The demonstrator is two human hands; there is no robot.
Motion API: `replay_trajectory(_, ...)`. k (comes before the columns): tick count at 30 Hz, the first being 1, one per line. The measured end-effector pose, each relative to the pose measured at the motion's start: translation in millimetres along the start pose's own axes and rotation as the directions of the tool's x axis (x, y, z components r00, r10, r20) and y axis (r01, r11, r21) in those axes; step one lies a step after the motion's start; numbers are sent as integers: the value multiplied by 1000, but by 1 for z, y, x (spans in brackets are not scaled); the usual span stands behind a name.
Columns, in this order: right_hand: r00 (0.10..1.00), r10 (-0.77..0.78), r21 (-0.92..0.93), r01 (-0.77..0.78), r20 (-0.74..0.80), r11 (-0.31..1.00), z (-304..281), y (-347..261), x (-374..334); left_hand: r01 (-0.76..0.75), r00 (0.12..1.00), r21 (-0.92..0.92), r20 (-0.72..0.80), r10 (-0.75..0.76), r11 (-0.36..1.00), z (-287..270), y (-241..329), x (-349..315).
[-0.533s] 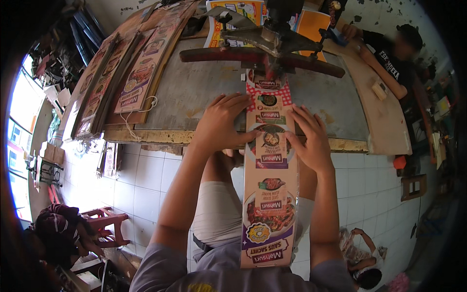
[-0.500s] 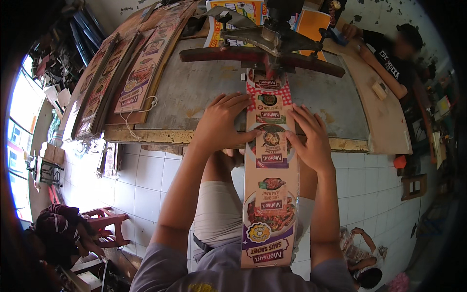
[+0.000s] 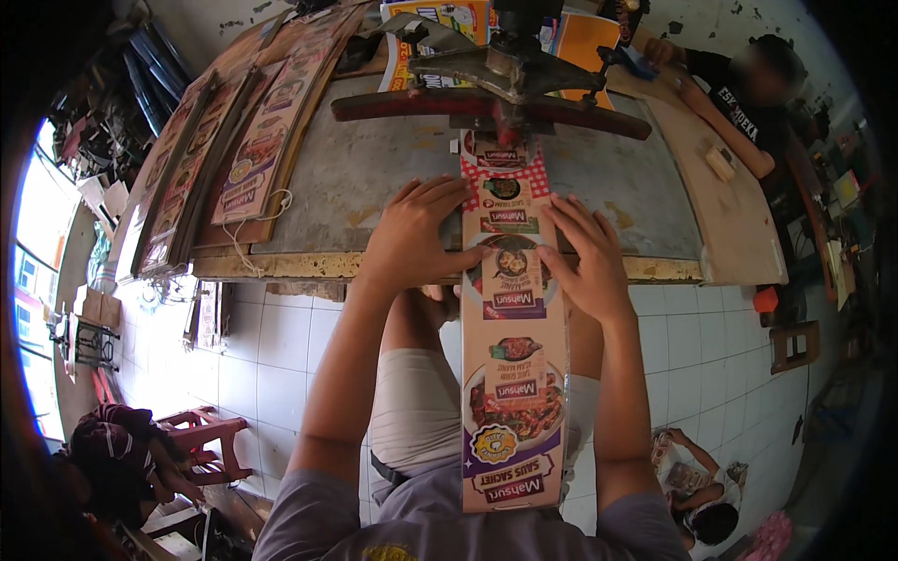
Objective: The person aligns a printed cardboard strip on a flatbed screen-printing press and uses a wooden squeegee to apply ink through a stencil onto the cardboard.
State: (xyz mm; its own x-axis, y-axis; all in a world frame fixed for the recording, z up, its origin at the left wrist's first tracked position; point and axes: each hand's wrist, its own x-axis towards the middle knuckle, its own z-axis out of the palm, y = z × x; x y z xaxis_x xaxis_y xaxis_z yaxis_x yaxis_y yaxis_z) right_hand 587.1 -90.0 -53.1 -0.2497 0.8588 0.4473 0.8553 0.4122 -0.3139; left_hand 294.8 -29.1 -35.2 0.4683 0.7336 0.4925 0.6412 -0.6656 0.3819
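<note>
A long printed cardboard strip with food pictures runs from my lap up over the edge of a grey metal worktop. Its far end lies beneath a dark machine head with a worn red crossbar. Along the strip's left edge rests my left hand, fingers stretched forward and thumb on the strip. My right hand lies on the right edge, fingers spread and its thumb on the card too. Both hands press from above and grip nothing.
Stacks of similar printed strips with white string lie at the left. Colourful printed sheets sit behind the machine. A person in black works at the right, near a wooden block. A red stool stands lower left; another person is lower right.
The whole view has shifted slightly, so the scene appears a little further left. My hands and the strip keep nearly the same places relative to each other.
</note>
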Motion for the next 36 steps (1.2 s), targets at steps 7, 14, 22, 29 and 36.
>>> replay_trajectory(7, 1000, 19, 10, -19, 15, 1000, 1, -1, -1, 6, 1000, -10, 5, -6, 1000, 0, -1, 0)
replay_trajectory(14, 1000, -1, -4, 1, 7, 1000, 1, -1, -1, 4, 1000, 8, 3, -4, 1000, -1, 0, 0)
replay_trajectory(22, 1000, 5, -11, -5, 11, 1000, 0, 0, -1, 3, 1000, 7, 6, -3, 1000, 0, -1, 0)
replay_trajectory(29, 1000, 4, -2, -4, 6, 1000, 1, 0, 0, -2, 1000, 9, 10, 2, 1000, 0, -2, 0)
replay_trajectory(36, 1000, 12, 2, -12, 22, 1000, 0, 0, -1, 1, 1000, 4, 2, -1, 1000, 0, -1, 0)
